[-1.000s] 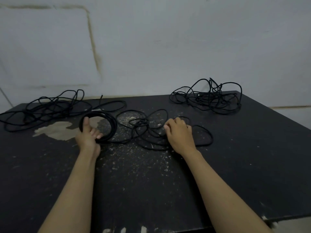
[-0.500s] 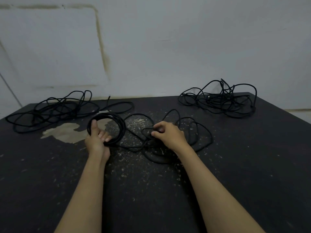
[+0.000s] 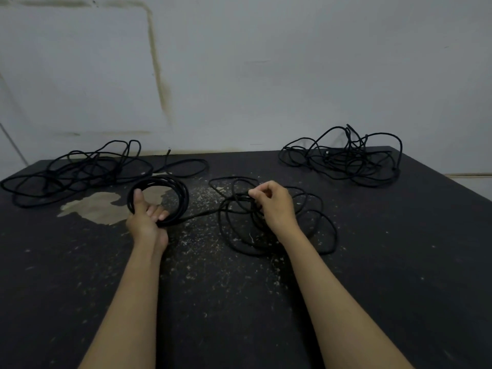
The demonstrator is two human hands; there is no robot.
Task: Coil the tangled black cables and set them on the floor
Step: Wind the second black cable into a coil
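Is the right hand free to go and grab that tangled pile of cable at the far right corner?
Probably not right away. The right hand is pinching a strand of the loose cable in the middle. Nothing lies between it and the far right pile, so once it lets go the way looks free.

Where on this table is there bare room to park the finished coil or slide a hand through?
Bare: the table's near strip around both forearms, its right side below the far-right tangle, and the near-left corner below the left tangle. Crowded: the middle, with the coil in the left hand and the loose loops under the right hand.
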